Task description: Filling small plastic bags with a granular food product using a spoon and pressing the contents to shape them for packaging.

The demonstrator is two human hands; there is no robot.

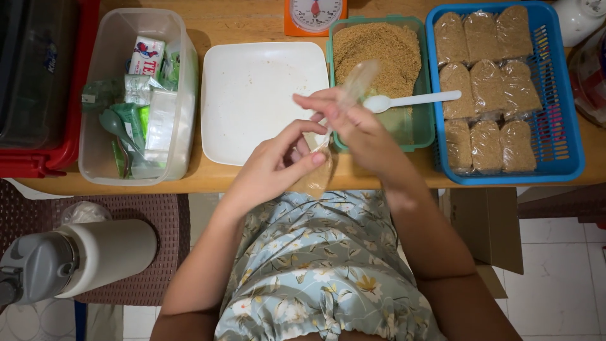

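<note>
Wooden table (252, 22) runs across the top of your view, and on it from large to small sit a clear plastic bin (183, 95) of green and white packets, a blue basket (568, 158) packed with filled brown bags, a white square tray (252, 95), a green tub (423, 136) of brown crumbs with a white spoon (410, 100) laid across it, and an orange scale (312, 16) at the far edge. Off to your left a thermos (82, 256) lies on a woven seat. Above the table's near edge, over your lap, your two hands hold a small clear plastic bag (350, 88). Your left hand (274, 167) pinches its lower end between thumb and curled fingers; your right hand (353, 123) is closed round its upper part, which stands up blurred. It looks thin, light, limp and slippery, so grip it by the open rim.
</note>
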